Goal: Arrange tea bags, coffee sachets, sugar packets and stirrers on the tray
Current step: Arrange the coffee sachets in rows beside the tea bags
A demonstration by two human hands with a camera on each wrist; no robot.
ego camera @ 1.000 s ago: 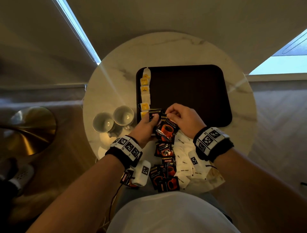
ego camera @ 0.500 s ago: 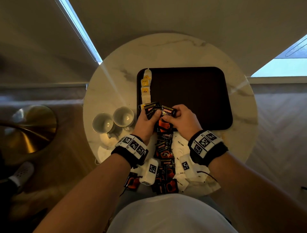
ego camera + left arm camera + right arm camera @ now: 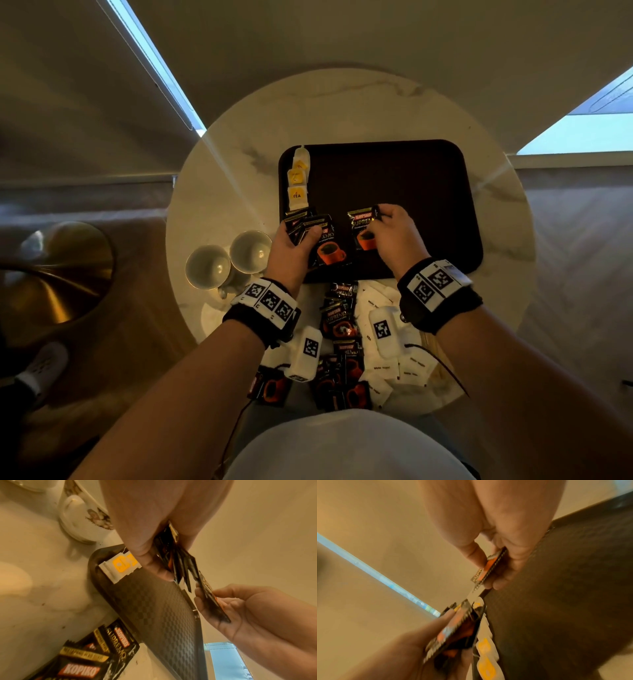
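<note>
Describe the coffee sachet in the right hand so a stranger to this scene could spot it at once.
Start at the dark tray on the round marble table. Over its near half, the right hand pinches one black coffee sachet printed with an orange cup. It is a single sachet held alone, unlike the fanned bunch of sachets gripped by the left hand beside the tea bags.

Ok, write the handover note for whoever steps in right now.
Left hand: grips a fanned stack of coffee sachets over the tray's near-left corner.
Right hand: pinches a single coffee sachet just above the tray.
Done: tea bags lined along the tray's left edge.
Left: lay out the held sachets, then the loose sachets and white sugar packets on the table's near side. No stirrers clearly seen.
</note>
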